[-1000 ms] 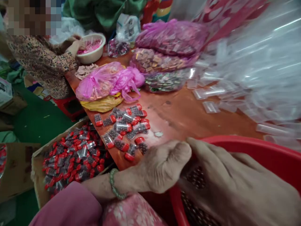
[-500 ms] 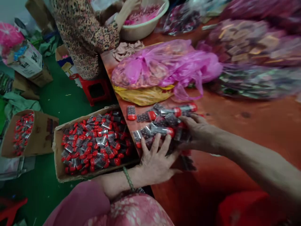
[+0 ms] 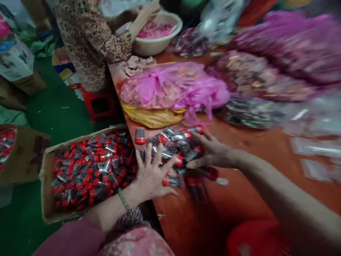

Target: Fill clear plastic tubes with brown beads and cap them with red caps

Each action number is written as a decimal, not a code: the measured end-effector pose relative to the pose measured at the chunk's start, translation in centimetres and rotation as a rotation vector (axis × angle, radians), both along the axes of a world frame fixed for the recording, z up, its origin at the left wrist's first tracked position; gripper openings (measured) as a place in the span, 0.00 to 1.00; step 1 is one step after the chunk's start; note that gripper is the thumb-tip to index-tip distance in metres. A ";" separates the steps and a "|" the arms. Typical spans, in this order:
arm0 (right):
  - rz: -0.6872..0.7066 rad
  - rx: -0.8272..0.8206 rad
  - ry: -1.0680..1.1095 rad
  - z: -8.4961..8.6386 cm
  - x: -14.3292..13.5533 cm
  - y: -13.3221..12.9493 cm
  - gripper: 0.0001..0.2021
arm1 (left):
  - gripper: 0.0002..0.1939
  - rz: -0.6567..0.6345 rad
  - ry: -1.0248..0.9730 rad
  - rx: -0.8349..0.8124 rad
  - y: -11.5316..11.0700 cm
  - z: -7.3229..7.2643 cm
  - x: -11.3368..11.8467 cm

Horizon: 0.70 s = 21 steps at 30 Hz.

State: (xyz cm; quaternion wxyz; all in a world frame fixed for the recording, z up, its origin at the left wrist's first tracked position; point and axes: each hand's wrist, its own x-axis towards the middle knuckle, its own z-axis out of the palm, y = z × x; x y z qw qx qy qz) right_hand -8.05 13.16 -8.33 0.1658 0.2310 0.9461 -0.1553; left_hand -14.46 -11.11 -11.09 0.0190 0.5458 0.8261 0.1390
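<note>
A loose pile of small clear packs with dark contents and red ends (image 3: 170, 153) lies at the table's left edge. My left hand (image 3: 150, 177), a green beaded bracelet at its wrist, is spread over the near left side of the pile with fingers apart. Against the pile's right side rests my right hand (image 3: 213, 151), its fingers parted and slightly curved, touching the packs without gripping one that I can see. Just left of the table edge, a cardboard box (image 3: 44, 192) holds many of the same red-ended packs (image 3: 93, 167).
Behind the pile sit a tied pink plastic bag (image 3: 160, 85) and a yellow bag (image 3: 153, 116). More filled bags (image 3: 255, 74) lie far right. A co-worker in a patterned top (image 3: 90, 42) sits beside a white basin (image 3: 157, 46). A red stool (image 3: 97, 106) stands on the floor.
The view has swung to the right. My left hand has moved left toward the table edge, its fingers wider apart. More packs show between the hands, and some lie scattered on the near side.
</note>
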 end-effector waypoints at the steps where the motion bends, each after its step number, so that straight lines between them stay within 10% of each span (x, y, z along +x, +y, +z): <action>1: 0.003 -0.021 -0.026 0.2 -0.4 -0.1 0.56 | 0.56 0.008 -0.019 -0.001 0.3 0.0 -0.4; 21: 0.245 -0.120 -0.039 1.2 -4.8 -8.5 0.57 | 0.27 0.077 -0.050 0.358 -5.4 -3.3 -1.6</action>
